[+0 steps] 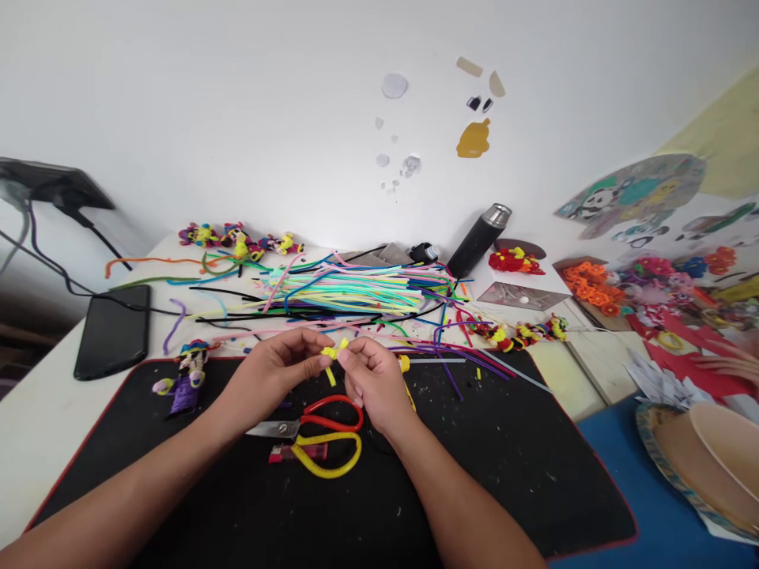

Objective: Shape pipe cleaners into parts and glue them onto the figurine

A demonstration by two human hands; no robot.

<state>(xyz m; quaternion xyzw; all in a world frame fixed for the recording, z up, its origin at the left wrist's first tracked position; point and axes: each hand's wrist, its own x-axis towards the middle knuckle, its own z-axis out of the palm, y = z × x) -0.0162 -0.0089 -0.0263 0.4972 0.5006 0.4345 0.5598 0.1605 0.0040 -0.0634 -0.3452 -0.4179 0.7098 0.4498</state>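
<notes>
Left hand (277, 370) and right hand (380, 387) pinching small yellow twist (330, 351) together, red-and-yellow-handled scissors (289, 429) on black mat (504, 474) below, pipe cleaners (356, 289) heaped behind on table (41, 442).

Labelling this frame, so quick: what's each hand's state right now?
Left hand: closed, pinching a bent yellow pipe cleaner.
Right hand: closed, pinching the same yellow pipe cleaner.

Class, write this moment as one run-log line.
left hand: pinching yellow piece | right hand: pinching same piece | black mat: scissors lying open-handled
</notes>
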